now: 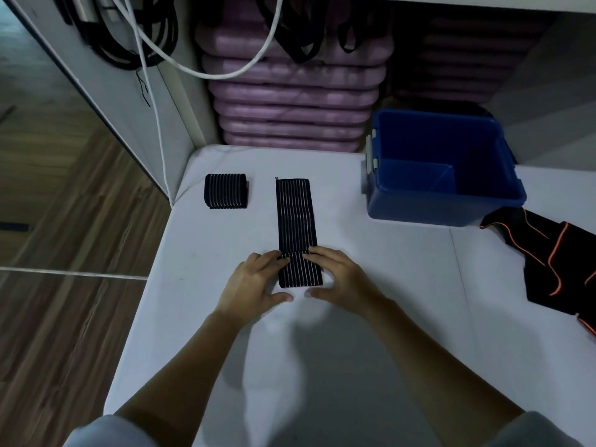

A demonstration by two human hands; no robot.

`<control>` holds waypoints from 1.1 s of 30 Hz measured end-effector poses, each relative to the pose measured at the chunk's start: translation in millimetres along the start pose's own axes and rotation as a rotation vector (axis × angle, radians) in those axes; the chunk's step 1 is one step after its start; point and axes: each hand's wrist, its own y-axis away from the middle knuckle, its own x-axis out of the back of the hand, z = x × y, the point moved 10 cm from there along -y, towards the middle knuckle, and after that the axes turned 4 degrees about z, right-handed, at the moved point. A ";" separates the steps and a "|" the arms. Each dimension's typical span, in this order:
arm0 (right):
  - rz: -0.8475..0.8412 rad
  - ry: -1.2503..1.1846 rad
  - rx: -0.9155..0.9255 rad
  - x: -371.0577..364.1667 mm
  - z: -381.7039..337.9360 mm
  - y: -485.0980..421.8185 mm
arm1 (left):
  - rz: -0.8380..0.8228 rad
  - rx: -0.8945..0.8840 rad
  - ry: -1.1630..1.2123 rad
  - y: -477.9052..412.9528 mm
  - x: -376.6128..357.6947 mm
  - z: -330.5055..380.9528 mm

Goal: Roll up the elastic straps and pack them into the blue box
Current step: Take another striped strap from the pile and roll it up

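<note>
Pale sleeves (pixel 106 430) at the bottom edge, bare forearms reaching forward over a smooth white counter (pixel 354 350).

Left hand (pixel 254 282) and right hand (pixel 338 279) flank the near end of a strap (pixel 296 221). Each hand lays lightly bent fingers on top of that end, the left from the left edge, the right from the right. Both thumbs are spread out on the counter just short of the strap. Neither hand closes round anything.

The strap is a long flat band of black ribbed elastic with thin pale lines running lengthwise. It lies straight on the counter, pointing away from the person. Its near end is turned over on itself into a thicker block under the fingers. The far end is cut square.

Left of the strap's far end, apart from it, sits a roll (pixel 225 191) of the same striped elastic, compact and squarish.

To the right stands the box (pixel 445 175): blue hard plastic, rectangular, open-topped, with pale latches on its left wall. No straps are visible inside.

Just beside the box's near right corner lies a crumpled black garment (pixel 548 262) with orange piping.

Beyond the counter is a stack of purple padded mats (pixel 290 101). A white cable (pixel 154 91) and black loops (pixel 135 37) hang in front of the mats. Wood-grain floor (pixel 64 221) at left.
</note>
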 end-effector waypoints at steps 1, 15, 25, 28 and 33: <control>-0.034 0.001 -0.002 -2.5 1.6 -0.3 | -0.032 -0.003 -0.019 -1.3 -2.8 -0.4; 0.164 -0.237 -0.515 17.1 33.9 -12.8 | -0.118 0.529 0.514 -31.8 -10.3 -29.7; 0.110 -0.161 -0.208 14.6 24.1 -27.2 | 0.137 0.325 0.295 -48.0 13.9 -22.3; -0.065 -0.121 -0.212 7.2 30.8 -26.2 | 0.042 0.102 0.189 -45.5 3.4 -12.9; -0.060 -0.049 -0.139 11.4 28.3 -29.7 | -0.050 0.004 0.049 -48.7 -7.6 -9.0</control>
